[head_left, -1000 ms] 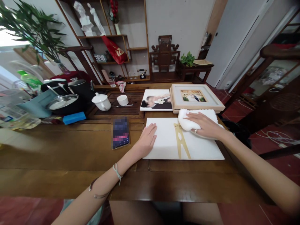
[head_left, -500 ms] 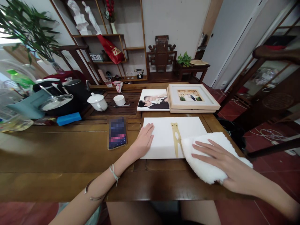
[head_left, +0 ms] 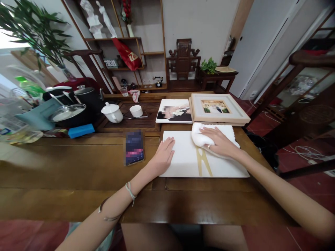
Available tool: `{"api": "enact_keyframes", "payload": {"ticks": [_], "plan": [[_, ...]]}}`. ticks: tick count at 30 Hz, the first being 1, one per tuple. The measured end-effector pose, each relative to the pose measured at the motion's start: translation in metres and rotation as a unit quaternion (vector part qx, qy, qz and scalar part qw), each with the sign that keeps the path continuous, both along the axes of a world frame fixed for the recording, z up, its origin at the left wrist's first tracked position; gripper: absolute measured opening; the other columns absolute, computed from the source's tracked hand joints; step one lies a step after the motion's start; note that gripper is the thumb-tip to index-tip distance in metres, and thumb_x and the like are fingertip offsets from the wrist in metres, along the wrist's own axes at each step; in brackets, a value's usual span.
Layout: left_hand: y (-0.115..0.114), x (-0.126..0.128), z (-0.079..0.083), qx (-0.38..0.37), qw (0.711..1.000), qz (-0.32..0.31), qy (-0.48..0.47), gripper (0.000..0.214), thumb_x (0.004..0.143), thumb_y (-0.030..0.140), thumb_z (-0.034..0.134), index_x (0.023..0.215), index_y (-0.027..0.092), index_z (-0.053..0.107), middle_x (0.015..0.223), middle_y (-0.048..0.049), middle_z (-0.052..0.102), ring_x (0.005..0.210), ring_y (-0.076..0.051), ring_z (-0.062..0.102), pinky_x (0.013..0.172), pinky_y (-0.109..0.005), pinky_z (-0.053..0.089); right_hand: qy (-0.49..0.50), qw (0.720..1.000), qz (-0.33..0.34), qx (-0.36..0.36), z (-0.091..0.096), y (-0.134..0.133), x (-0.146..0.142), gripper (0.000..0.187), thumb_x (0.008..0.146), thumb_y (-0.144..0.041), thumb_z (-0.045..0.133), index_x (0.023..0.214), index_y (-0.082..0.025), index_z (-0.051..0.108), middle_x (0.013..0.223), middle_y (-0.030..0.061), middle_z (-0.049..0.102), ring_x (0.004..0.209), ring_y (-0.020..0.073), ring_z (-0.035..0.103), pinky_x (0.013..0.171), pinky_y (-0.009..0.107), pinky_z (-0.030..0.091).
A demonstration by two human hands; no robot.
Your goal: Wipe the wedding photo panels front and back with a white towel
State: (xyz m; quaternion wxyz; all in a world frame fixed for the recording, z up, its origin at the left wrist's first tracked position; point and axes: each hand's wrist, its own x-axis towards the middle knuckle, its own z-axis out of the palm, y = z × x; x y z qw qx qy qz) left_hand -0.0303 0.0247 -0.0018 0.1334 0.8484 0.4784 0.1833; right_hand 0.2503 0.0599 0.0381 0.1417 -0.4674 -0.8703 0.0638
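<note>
A white board with a gold stand piece lies flat on the wooden table. My left hand rests open and flat on its left edge. My right hand presses a fluffy white cloth onto the board's far side, fingers laid over the cloth.
Behind the board lie a photo print and a framed photo. A phone lies left of the board. A tea tray holds a white teapot and cup. Pots and a blue sponge stand at the left.
My right hand slid the cloth from the board's far right down to its near right corner, then back up to the far middle. My left hand has stayed put.
</note>
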Motion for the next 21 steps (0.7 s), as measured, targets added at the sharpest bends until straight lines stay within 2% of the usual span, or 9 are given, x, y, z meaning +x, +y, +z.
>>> {"api": "enact_keyframes", "payload": {"ticks": [3, 9, 12, 14, 16, 18, 21], "plan": [[0.0, 0.0, 0.0, -0.006, 1.0, 0.002, 0.005, 0.047, 0.097, 0.023, 0.028, 0.141, 0.009, 0.035, 0.152, -0.0166, 0.033, 0.144, -0.024, 0.023, 0.118, -0.048, 0.017, -0.033, 0.999, 0.038, 0.011, 0.002, -0.021, -0.002, 0.064, 0.069, -0.016, 0.051, 0.133, -0.017, 0.051, 0.145, 0.0142, 0.045, 0.137, 0.0316, 0.034, 0.111, 0.062, 0.016], [0.001, 0.001, -0.004, -0.002, 1.0, 0.001, 0.0, 0.046, 0.097, 0.023, 0.029, 0.141, 0.01, 0.036, 0.151, -0.0168, 0.034, 0.144, -0.025, 0.024, 0.118, -0.05, 0.018, -0.085, 0.989, 0.121, 0.009, 0.009, -0.105, -0.005, 0.089, 0.053, -0.008, 0.049, 0.141, -0.018, 0.042, 0.152, 0.0121, 0.033, 0.144, 0.0315, 0.013, 0.113, 0.061, 0.009], [0.002, 0.0, -0.005, 0.001, 1.0, 0.001, -0.004, 0.046, 0.097, 0.023, 0.029, 0.14, 0.01, 0.036, 0.151, -0.0171, 0.034, 0.144, -0.026, 0.023, 0.118, -0.05, 0.018, -0.096, 0.984, 0.15, -0.004, 0.013, -0.131, -0.01, 0.095, 0.048, -0.007, 0.049, 0.142, -0.017, 0.04, 0.154, 0.0131, 0.029, 0.144, 0.0338, 0.01, 0.113, 0.063, 0.004], [0.001, 0.0, -0.006, 0.006, 1.0, 0.0, -0.006, 0.046, 0.097, 0.023, 0.029, 0.14, 0.01, 0.036, 0.151, -0.017, 0.034, 0.144, -0.026, 0.023, 0.118, -0.05, 0.018, -0.092, 0.984, 0.152, -0.018, 0.014, -0.13, -0.01, 0.095, 0.048, -0.007, 0.049, 0.142, -0.019, 0.04, 0.154, 0.0116, 0.029, 0.144, 0.0333, 0.012, 0.113, 0.062, 0.006], [0.001, 0.0, -0.006, 0.01, 1.0, -0.002, -0.006, 0.046, 0.097, 0.023, 0.029, 0.14, 0.01, 0.037, 0.151, -0.017, 0.035, 0.144, -0.026, 0.024, 0.118, -0.05, 0.018, -0.077, 0.987, 0.137, -0.032, 0.013, -0.115, -0.008, 0.091, 0.052, -0.008, 0.049, 0.142, -0.022, 0.042, 0.153, 0.0087, 0.031, 0.143, 0.0308, 0.019, 0.114, 0.06, 0.011], [0.002, 0.0, -0.006, 0.01, 1.0, -0.003, -0.003, 0.046, 0.096, 0.022, 0.029, 0.14, 0.009, 0.036, 0.151, -0.0172, 0.035, 0.144, -0.026, 0.025, 0.118, -0.05, 0.018, -0.058, 0.992, 0.107, -0.038, 0.012, -0.09, -0.006, 0.081, 0.058, -0.01, 0.049, 0.139, -0.022, 0.046, 0.15, 0.008, 0.037, 0.14, 0.029, 0.027, 0.113, 0.058, 0.016], [0.002, 0.0, -0.006, 0.006, 1.0, 0.0, 0.002, 0.046, 0.096, 0.022, 0.029, 0.14, 0.009, 0.036, 0.151, -0.0169, 0.035, 0.143, -0.026, 0.025, 0.117, -0.051, 0.019, -0.023, 0.998, 0.055, -0.035, 0.014, -0.046, -0.01, 0.061, 0.071, -0.018, 0.049, 0.132, -0.016, 0.053, 0.142, 0.012, 0.049, 0.134, 0.03, 0.039, 0.111, 0.056, 0.024]]}}
